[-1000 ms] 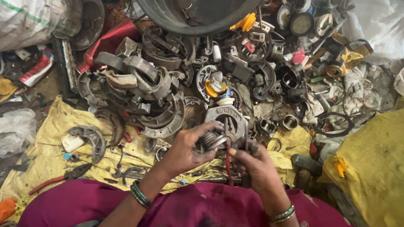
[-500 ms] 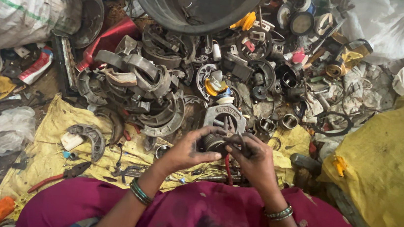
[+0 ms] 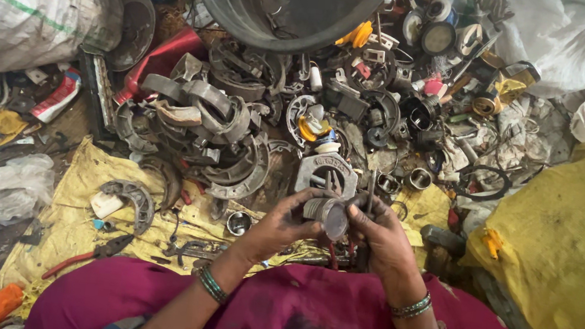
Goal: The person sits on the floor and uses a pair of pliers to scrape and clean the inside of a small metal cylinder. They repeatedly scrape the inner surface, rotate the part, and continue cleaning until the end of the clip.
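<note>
Both grips clenched on one small cylindrical metal part point(image 3: 329, 214), held over lap: left hand point(image 3: 279, 224) cupping body, right hand point(image 3: 382, 237) pinching rim end alongside a thin dark tool point(image 3: 370, 193). Probably stiff, dense, greasy; best taken round the barrel. Beyond: brake shoes point(image 3: 227, 137), yellow sheet point(image 3: 73, 215), red-handled pliers point(image 3: 87, 255), black tub point(image 3: 290, 3).

A small grey metal cylinder point(image 3: 329, 214) (grimy, round end facing up) sits at six o'clock of the scrap heap.
</note>
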